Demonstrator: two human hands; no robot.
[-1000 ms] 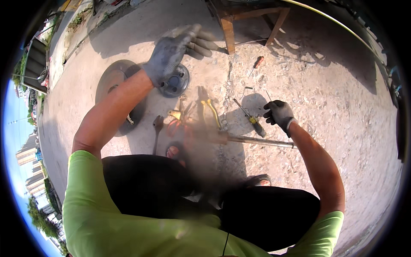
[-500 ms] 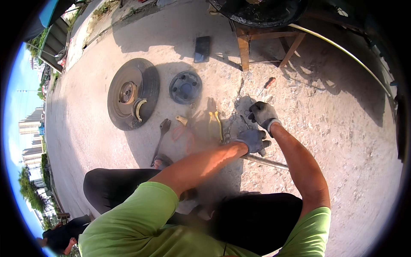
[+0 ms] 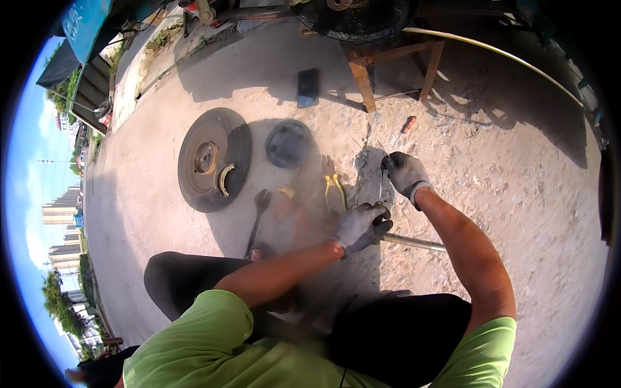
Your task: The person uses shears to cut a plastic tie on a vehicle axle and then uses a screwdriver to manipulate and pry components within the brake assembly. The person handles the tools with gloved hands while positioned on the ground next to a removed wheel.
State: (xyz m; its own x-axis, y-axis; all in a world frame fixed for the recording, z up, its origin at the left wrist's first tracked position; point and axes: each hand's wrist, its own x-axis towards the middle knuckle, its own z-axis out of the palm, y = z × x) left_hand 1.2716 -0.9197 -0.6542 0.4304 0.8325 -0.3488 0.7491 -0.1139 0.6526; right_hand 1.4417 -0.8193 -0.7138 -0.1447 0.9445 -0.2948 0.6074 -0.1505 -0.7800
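Observation:
Both my hands wear grey work gloves with dark fingers. My right hand (image 3: 406, 174) has its fingers closed at the upper end of a thin metal rod (image 3: 381, 187), whose kind I cannot make out. My left hand (image 3: 361, 227) is just below and to the left, at the rod's lower end, fingers curled. What sits inside its fingers is hidden. Beside that hand begins a long metal bar (image 3: 414, 242), stretching right under my right forearm. Yellow-handled pliers (image 3: 335, 192) lie left of my hands. Beyond my right hand is a red-handled screwdriver (image 3: 405, 126).
To the left lie a large dark wheel-like disc (image 3: 235, 139) with a curved pale piece (image 3: 224, 180) on it, a dark round plate (image 3: 288, 144) and a large wrench (image 3: 258, 216). A black flat rectangular object (image 3: 308, 88) lies farther off. A wooden stool (image 3: 362, 74) carries a black round part (image 3: 362, 24).
My left hand has drawn back a little to the left and down, away from my right hand. The thin rod now shows more plainly between them. The whole view has shifted slightly.

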